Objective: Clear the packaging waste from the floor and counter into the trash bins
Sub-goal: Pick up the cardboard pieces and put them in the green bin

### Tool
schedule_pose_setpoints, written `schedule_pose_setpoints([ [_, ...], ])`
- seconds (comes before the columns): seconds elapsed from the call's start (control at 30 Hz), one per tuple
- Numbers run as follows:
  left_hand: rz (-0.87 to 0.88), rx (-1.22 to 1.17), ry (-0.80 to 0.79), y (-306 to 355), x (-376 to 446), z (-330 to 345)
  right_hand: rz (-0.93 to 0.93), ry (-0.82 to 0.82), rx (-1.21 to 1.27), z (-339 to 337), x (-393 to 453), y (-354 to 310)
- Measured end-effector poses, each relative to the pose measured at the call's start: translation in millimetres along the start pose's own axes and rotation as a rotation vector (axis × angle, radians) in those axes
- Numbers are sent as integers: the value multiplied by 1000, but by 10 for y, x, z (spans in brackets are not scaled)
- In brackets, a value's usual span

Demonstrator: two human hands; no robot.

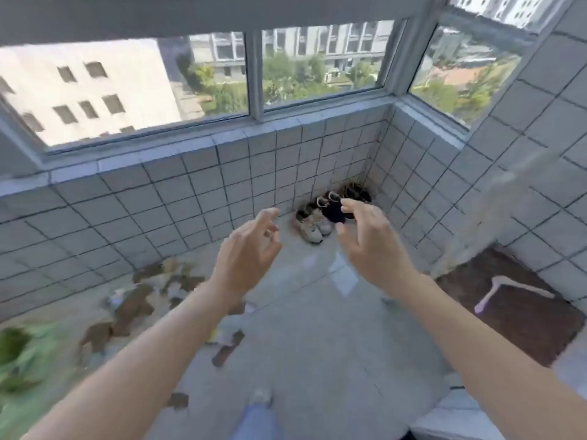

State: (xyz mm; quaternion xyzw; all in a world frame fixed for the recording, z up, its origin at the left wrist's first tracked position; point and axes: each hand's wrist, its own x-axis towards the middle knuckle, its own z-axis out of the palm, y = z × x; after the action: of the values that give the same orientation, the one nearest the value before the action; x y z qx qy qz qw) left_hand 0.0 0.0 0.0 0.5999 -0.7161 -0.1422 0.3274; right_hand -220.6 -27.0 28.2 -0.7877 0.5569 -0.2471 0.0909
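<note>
Both my arms reach forward over a tiled balcony floor. My left hand [249, 246] hangs in the air with loosely curled fingers and holds nothing. My right hand [368, 238] is beside it, fingers relaxed and spread, also holding nothing. Brown and pale scraps of waste [139, 300] lie scattered on the floor [317, 328] at the left, along the base of the tiled wall. More small scraps [227, 341] lie below my left forearm. No trash bin is in view. The picture is blurred by motion.
Several shoes [324, 214] sit in the far corner under the windows [152, 87]. A brown mat [508, 300] with a pale hanger [508, 289] on it lies at the right. Green leaves [22, 360] fill the left edge. My foot [260, 396] shows at the bottom.
</note>
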Motion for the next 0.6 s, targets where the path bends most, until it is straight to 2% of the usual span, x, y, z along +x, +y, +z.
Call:
schedule_pose_setpoints([
  [0.1,-228,-21,92,-452,-674,-95,-42,-128,65,519,-147,-348],
  [0.33,-817,-66,190,-1289,-2273,-337,-114,-444,160,1560,-608,-1284],
  [0.6,-1146,-96,243,-1880,-3558,-722,-101,-697,150,2580,-1103,-2261],
])
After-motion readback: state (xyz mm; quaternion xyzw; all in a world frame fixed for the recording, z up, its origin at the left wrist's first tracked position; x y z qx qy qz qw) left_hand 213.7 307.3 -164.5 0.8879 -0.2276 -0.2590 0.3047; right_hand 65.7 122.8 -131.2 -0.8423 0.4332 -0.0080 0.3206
